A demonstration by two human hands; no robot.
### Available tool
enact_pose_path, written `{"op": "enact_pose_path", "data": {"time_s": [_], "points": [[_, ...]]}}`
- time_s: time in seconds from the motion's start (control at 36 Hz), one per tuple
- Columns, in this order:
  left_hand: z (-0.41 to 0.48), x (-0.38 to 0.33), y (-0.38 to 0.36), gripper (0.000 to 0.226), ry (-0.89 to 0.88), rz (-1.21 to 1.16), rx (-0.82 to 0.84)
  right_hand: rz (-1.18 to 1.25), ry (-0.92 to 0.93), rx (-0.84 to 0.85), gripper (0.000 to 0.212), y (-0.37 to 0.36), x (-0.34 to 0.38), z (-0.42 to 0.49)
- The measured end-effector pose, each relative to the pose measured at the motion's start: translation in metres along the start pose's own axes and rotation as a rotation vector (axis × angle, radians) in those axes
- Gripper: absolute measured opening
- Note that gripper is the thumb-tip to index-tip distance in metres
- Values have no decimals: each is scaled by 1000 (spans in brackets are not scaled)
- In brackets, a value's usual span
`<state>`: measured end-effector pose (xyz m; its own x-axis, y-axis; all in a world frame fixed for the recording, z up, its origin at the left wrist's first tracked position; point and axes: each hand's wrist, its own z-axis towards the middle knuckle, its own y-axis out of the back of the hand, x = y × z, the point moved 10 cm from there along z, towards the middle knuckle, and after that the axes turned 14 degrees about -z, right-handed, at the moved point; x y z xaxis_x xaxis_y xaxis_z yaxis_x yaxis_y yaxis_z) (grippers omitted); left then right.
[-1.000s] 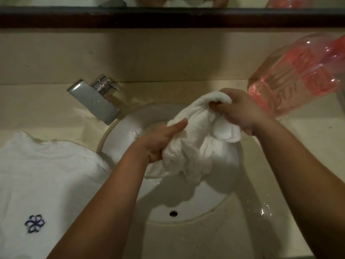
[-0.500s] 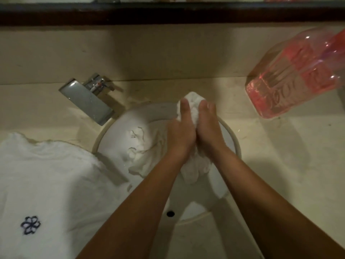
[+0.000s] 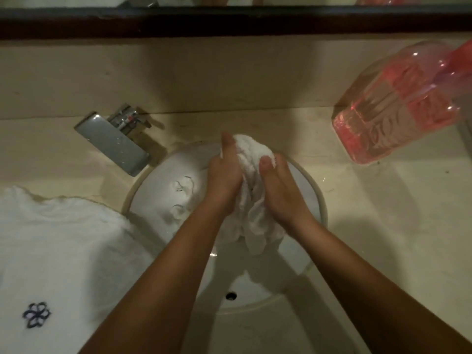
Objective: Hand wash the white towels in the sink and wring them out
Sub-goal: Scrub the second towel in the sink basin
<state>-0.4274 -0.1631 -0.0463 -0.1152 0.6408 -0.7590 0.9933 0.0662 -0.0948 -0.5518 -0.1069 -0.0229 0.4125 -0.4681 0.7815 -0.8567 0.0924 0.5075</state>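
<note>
A wet white towel (image 3: 252,223) is bunched up between both hands above the round white sink (image 3: 320,200). My left hand (image 3: 223,180) presses against its left side with fingers stretched straight. On the right side, my right hand (image 3: 279,192) grips the towel with the thumb laid over the top of the bunch. The towel's lower end hangs into the basin. More white cloth (image 3: 182,198) lies in the sink to the left of my hands. Another white towel (image 3: 63,251) with a blue flower stitched on it lies on the counter at the left.
A chrome faucet (image 3: 115,141) juts toward the sink from the back left. A clear bottle of pink liquid (image 3: 398,106) stands on the counter at the back right. The dark mirror frame (image 3: 229,21) runs along the top. Beige counter (image 3: 383,238) surrounds the basin.
A second ago my hands held the towel spread apart. They then came together around it, and now the right thumb has moved over the bunched top.
</note>
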Motion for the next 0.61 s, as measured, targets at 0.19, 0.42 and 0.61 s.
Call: {"op": "enact_pose_path", "data": {"time_s": [0.19, 0.42, 0.61], "points": [[-1, 20, 14, 107, 113, -142, -24, -290, 20, -263, 34, 37, 5, 13], [-15, 15, -8, 94, 160, -311, 274, 29, 14, 11, 80, 0, -4, 0], [-11, -57, 13, 81, -414, 339, 271, 256, -47, 82, 20, 19, -7, 14]]}}
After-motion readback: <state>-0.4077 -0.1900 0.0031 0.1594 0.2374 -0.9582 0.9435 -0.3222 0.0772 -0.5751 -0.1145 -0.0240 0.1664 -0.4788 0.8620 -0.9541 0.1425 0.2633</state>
